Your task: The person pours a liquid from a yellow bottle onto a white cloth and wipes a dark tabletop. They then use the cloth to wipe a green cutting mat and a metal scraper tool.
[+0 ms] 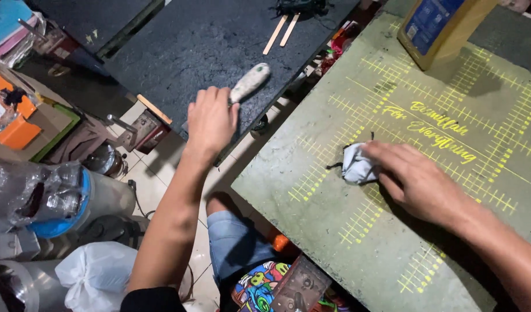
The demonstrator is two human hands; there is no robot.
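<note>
My left hand [210, 121] reaches over the edge of a dark board [207, 40] and grips the near end of a paint-stained tool handle [251, 81] that lies on it. My right hand [418, 179] presses a crumpled whitish cloth [356, 166] onto a green platen [346, 231] printed with yellow grid lines and lettering. The cloth sits near the middle of the platen, under my fingertips.
A yellow bottle with a blue label [439, 26] stands at the platen's far edge. Two wooden sticks [281, 32] lie on the dark board. Clear plastic bottles [40, 196], a white bag [97, 271] and orange boxes [14, 115] crowd the left floor area.
</note>
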